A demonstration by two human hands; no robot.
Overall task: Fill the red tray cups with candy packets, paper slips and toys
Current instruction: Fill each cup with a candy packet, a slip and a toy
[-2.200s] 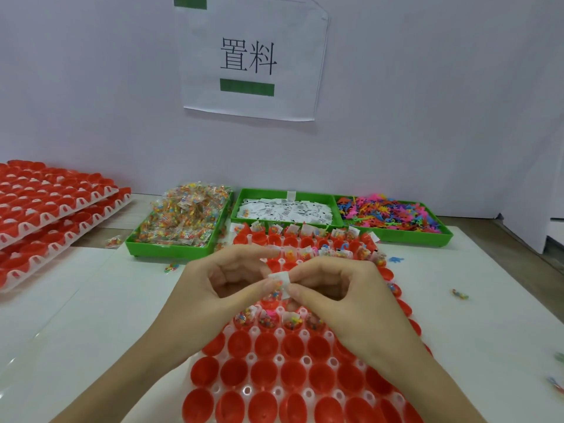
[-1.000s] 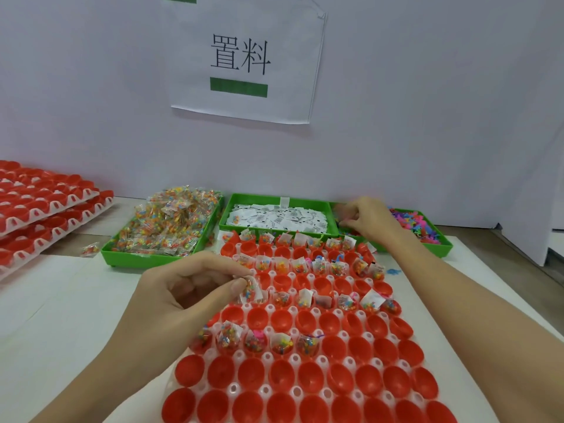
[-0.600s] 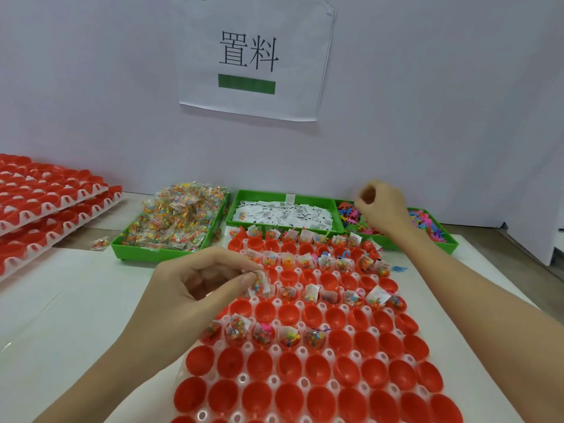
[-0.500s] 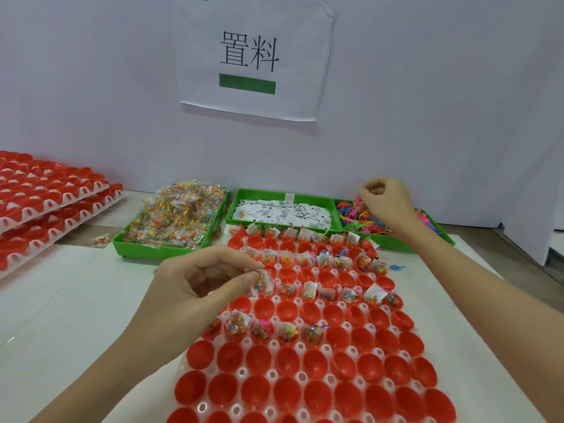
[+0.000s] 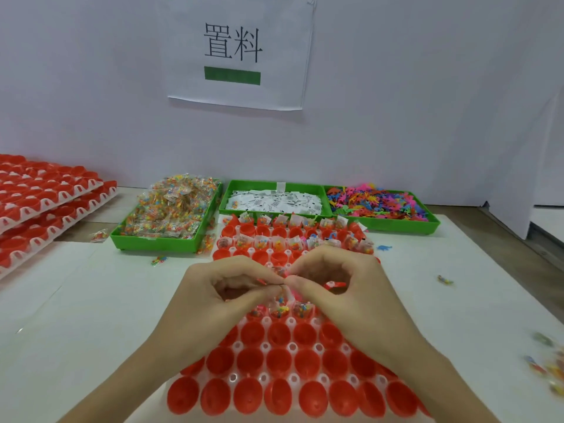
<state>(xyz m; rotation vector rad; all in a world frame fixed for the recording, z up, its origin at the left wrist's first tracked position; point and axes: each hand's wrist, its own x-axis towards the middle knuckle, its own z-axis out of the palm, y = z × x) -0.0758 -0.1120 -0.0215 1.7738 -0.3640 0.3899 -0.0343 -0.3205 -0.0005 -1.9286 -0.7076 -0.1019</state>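
Observation:
The red tray (image 5: 277, 334) of cups lies in front of me; its far rows hold candy packets and paper slips, its near rows are bare. Both hands meet over its middle. My left hand (image 5: 219, 288) pinches a small candy packet (image 5: 280, 299) with a white slip. My right hand (image 5: 345, 288) touches it fingertip to fingertip and holds a small red toy (image 5: 334, 284). Behind the tray stand three green bins: candy packets (image 5: 171, 209), paper slips (image 5: 274, 201) and coloured toys (image 5: 375, 203).
A stack of red cup trays (image 5: 45, 203) lies at the far left. Loose bits are on the white table: a blue toy (image 5: 384, 247), a candy packet (image 5: 445, 280) and several packets at the right edge (image 5: 546, 364). A wall with a paper sign (image 5: 235, 50) stands behind.
My right hand came back from the toy bin with a toy and joined my left hand over the tray. The left hand kept its packet and stayed roughly in place.

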